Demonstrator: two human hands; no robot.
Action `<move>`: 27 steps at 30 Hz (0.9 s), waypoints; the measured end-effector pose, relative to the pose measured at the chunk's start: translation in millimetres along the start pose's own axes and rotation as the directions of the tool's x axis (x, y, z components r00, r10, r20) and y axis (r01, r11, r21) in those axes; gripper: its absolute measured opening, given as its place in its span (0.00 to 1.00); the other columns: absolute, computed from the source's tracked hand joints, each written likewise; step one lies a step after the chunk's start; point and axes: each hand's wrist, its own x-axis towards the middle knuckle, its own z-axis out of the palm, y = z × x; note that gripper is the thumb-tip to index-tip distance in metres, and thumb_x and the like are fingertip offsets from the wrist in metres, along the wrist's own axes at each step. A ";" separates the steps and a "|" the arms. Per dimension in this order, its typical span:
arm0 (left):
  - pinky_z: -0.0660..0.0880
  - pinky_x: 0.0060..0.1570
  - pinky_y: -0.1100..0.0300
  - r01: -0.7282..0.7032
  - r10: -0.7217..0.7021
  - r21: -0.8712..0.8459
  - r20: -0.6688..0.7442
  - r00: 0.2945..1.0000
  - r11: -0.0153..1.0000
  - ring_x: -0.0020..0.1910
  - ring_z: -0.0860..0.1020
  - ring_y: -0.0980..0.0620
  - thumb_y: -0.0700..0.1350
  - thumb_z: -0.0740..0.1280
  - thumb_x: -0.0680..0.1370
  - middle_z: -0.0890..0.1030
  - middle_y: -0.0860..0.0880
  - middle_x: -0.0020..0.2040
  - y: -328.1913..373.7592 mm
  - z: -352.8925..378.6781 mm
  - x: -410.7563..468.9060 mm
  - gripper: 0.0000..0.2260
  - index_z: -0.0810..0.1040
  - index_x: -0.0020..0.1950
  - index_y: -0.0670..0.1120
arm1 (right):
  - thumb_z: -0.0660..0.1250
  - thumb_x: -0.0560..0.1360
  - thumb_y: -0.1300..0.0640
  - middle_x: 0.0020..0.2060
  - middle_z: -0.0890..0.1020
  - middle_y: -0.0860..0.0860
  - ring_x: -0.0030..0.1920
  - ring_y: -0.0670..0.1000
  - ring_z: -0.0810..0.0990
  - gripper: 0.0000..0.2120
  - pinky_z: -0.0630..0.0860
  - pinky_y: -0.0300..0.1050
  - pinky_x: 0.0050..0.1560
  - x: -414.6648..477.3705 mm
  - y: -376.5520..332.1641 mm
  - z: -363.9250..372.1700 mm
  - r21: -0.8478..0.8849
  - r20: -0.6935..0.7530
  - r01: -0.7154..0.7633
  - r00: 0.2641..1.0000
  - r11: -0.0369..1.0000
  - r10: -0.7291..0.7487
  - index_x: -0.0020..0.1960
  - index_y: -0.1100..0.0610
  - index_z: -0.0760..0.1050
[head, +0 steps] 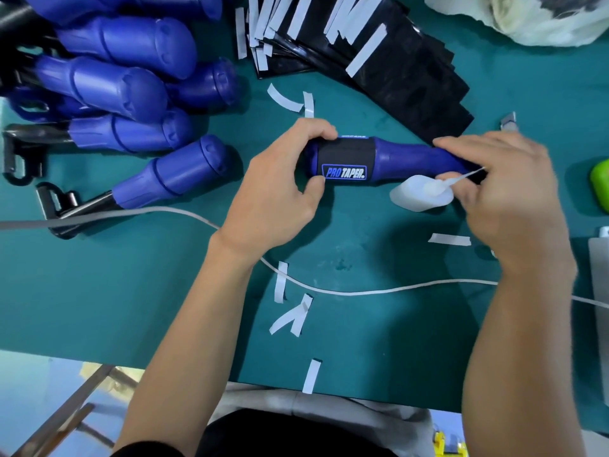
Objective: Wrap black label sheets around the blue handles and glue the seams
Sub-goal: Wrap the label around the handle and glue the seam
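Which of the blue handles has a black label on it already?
The blue handle held between the left hand and right hand at centre: a black label reading PRO TAPER wraps its thick end. The piled handles at left are bare blue.

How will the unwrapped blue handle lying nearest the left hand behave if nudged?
The blue handle has a round barrel, so it may roll on the mat, though its metal bracket likely stops that quickly. Glossy plastic looks somewhat slippery. Probably rigid, heavier at the bracket end.
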 end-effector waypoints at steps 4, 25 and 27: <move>0.68 0.67 0.69 -0.028 0.026 0.058 0.038 0.999 0.998 0.64 0.76 0.58 0.37 0.72 0.72 0.78 0.57 0.67 -4.4 2.1 1.6 0.24 0.74 0.67 0.49 | 0.68 0.75 0.52 0.55 0.87 0.55 0.56 0.60 0.79 0.22 0.73 0.54 0.63 -2.7 -0.8 -2.7 0.028 0.020 -0.056 0.998 0.998 0.056 0.66 0.57 0.83; 0.66 0.70 0.66 -0.057 0.054 0.077 0.044 0.998 0.995 0.71 0.73 0.57 0.35 0.73 0.76 0.76 0.53 0.71 -11.8 2.8 5.5 0.20 0.76 0.66 0.45 | 0.66 0.73 0.48 0.51 0.85 0.55 0.57 0.59 0.77 0.24 0.71 0.51 0.60 -3.1 -2.5 -6.6 0.087 0.065 -0.146 0.988 0.985 0.141 0.67 0.52 0.83; 0.67 0.70 0.66 -0.061 0.057 0.095 0.044 0.997 0.994 0.70 0.73 0.57 0.35 0.72 0.76 0.76 0.54 0.71 -11.3 3.2 5.3 0.20 0.75 0.67 0.46 | 0.67 0.73 0.48 0.51 0.85 0.54 0.57 0.58 0.77 0.24 0.70 0.49 0.58 -3.6 -3.0 -6.3 0.086 0.065 -0.151 0.987 0.985 0.146 0.66 0.52 0.84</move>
